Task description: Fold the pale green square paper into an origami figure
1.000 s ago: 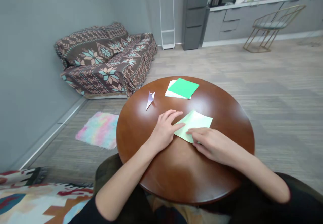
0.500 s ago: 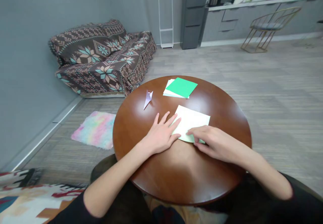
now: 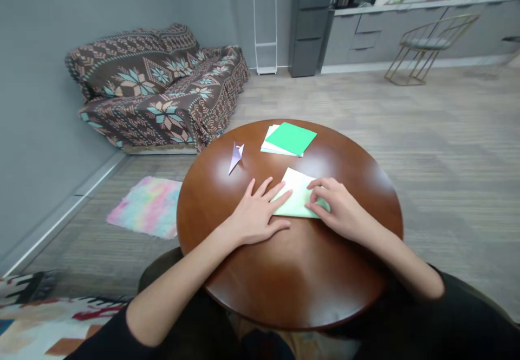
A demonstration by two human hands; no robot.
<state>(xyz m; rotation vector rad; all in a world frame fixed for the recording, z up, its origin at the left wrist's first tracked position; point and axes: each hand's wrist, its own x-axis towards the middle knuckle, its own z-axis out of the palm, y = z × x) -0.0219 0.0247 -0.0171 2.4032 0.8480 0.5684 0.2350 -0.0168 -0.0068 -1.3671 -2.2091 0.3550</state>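
Head view: pale green paper sheet (image 3: 299,193) being handled on round tabletop (image 3: 292,273).
Its left side is being pressed by the spread, ungrasping left hand (image 3: 255,216); its right side is being touched by the curled right hand (image 3: 338,207), pinch indeterminable.

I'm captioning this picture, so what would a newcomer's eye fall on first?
Probably the bright green sheet, lying on white sheets near the far edge of the round brown table. Next might come the pale green paper nearer the person, between the spread left hand and the bent right hand. Beyond, at left, stands a boldly patterned sofa.
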